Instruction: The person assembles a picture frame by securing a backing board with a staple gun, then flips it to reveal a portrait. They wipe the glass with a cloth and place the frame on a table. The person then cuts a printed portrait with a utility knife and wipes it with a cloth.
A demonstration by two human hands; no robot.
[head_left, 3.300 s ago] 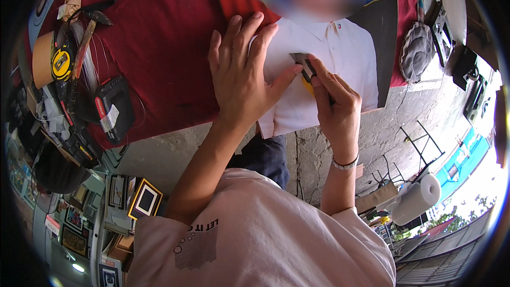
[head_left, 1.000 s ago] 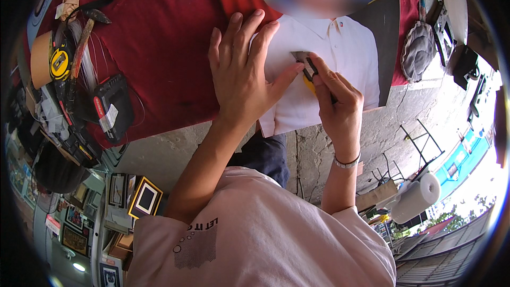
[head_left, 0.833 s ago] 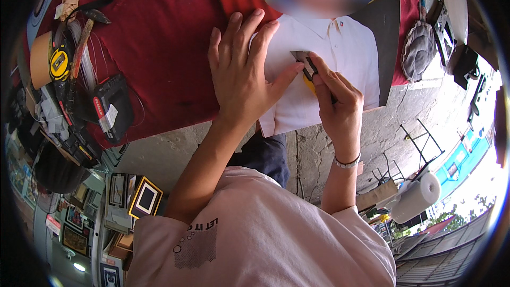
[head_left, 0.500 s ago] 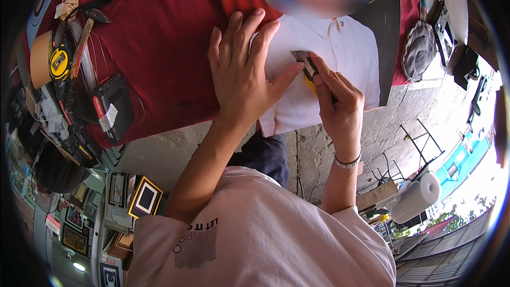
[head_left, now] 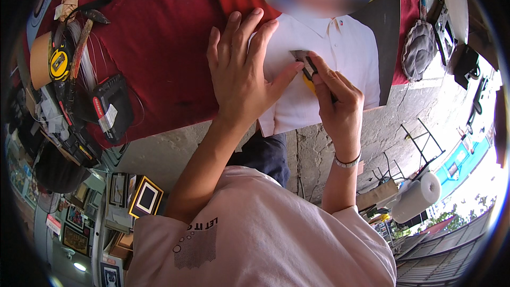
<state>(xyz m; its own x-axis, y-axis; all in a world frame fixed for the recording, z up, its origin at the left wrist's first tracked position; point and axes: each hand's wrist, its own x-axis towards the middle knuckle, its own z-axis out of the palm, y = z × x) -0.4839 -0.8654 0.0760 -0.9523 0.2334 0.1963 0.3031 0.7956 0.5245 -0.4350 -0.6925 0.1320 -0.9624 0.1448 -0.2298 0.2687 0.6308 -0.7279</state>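
A large printed portrait [head_left: 350, 53] of a person in a white shirt lies on a table covered in dark red cloth [head_left: 164, 37]. Spread across the print's left edge, my left hand [head_left: 239, 72] rests with its fingers apart and holds nothing. My right hand [head_left: 340, 93] is closed around a yellow and black utility knife [head_left: 309, 74], its blade out and angled up to the left over the shirt. The tip of my left thumb comes close to the blade. Whether the blade touches the print, I cannot tell.
On the table's left lie a tape measure [head_left: 59, 64], a roll of brown tape [head_left: 40, 59] and a black tool case [head_left: 114, 107]. A grey cloth pad [head_left: 419, 50] sits at the right edge. Picture frames [head_left: 146, 197] stand lower left; a white roll [head_left: 417, 197] is lower right.
Almost nothing differs. My left hand has shifted very slightly to the left; my right hand and the utility knife stay in place.
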